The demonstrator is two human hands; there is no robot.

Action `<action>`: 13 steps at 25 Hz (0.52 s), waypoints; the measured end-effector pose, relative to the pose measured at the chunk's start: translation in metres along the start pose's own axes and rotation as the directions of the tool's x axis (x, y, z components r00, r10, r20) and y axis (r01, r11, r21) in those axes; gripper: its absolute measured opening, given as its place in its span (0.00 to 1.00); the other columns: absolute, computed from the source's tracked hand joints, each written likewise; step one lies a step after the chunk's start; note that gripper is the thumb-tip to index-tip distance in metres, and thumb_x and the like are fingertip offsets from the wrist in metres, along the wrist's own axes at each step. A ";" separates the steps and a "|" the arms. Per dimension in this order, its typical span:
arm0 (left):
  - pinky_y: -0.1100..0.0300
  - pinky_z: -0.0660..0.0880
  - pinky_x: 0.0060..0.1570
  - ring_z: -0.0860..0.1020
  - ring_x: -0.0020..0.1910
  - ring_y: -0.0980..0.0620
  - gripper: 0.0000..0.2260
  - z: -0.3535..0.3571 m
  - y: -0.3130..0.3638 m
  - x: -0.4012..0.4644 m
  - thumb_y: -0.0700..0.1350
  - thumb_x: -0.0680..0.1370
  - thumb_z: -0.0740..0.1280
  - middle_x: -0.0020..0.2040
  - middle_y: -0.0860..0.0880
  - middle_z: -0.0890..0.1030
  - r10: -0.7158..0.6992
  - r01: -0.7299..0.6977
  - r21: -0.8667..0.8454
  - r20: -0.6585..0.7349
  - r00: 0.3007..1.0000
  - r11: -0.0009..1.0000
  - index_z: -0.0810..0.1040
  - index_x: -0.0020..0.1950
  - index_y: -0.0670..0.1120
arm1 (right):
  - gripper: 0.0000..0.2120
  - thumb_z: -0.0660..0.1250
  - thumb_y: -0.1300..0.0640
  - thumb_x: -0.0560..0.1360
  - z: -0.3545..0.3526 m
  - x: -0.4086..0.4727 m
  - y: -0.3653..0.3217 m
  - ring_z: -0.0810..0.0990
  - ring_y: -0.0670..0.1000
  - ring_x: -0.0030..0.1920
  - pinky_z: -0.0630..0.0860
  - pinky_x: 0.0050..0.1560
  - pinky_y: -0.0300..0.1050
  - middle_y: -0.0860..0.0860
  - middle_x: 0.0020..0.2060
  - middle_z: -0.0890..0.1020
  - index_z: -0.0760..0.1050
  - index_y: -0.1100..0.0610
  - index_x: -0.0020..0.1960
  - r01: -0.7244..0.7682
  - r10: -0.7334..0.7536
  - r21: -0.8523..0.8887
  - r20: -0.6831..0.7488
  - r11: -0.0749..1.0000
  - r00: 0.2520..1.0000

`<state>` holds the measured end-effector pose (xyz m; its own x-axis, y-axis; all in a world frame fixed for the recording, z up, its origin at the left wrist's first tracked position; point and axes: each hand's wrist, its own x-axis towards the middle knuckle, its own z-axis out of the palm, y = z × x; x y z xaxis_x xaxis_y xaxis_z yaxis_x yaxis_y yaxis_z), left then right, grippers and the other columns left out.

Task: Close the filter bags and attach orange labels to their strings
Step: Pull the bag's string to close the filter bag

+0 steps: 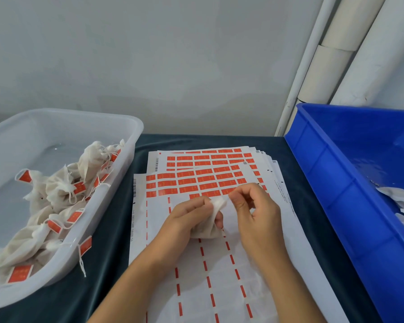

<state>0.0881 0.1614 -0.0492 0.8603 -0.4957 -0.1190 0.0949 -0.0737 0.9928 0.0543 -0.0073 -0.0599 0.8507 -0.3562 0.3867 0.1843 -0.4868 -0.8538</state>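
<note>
My left hand (191, 215) grips a small off-white filter bag (208, 227) just above the label sheets, fingers curled round its body. The bag's gathered top (219, 202) sticks up between both hands. My right hand (252, 206) pinches at that top with thumb and forefinger, most likely on the string, which is too thin to make out. Under the hands lies a stack of white sheets with orange labels (196, 180); the near rows of the top sheet (210, 276) are peeled bare.
A translucent white tub (128, 145) on the left holds several closed bags with orange labels (63, 190); one label hangs over its rim. A blue crate (336, 183) on the right holds flat white bags (401, 197). White pipes stand behind it. Dark cloth covers the table (117, 206).
</note>
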 end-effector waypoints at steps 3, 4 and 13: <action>0.43 0.76 0.68 0.82 0.58 0.44 0.17 -0.005 -0.003 0.001 0.60 0.80 0.65 0.55 0.46 0.85 0.041 -0.046 -0.129 -0.041 0.998 0.991 0.86 0.51 0.49 | 0.07 0.65 0.43 0.79 0.004 -0.002 -0.001 0.78 0.36 0.56 0.72 0.53 0.22 0.35 0.50 0.81 0.76 0.44 0.51 0.016 -0.012 -0.052 0.073 0.999 0.997; 0.41 0.75 0.69 0.82 0.61 0.44 0.17 -0.006 -0.004 0.002 0.61 0.80 0.66 0.58 0.46 0.85 0.044 -0.052 -0.185 -0.046 0.998 0.981 0.86 0.55 0.49 | 0.06 0.65 0.43 0.80 0.005 -0.003 -0.002 0.78 0.36 0.56 0.71 0.53 0.22 0.34 0.50 0.80 0.76 0.43 0.52 0.040 -0.034 -0.070 0.094 0.997 0.995; 0.52 0.82 0.59 0.84 0.54 0.50 0.14 0.009 0.003 0.005 0.60 0.81 0.64 0.51 0.54 0.87 0.136 -0.131 0.043 -0.149 0.979 0.990 0.87 0.53 0.56 | 0.07 0.64 0.44 0.81 0.002 -0.006 -0.009 0.79 0.43 0.55 0.76 0.56 0.29 0.37 0.51 0.79 0.77 0.46 0.53 0.246 -0.235 -0.091 0.119 0.965 0.965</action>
<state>0.0878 0.1506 -0.0474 0.9301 -0.3667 0.0213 -0.0408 -0.0455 0.9981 0.0484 0.0010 -0.0555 0.8361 -0.1342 0.5320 0.3424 -0.6300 -0.6970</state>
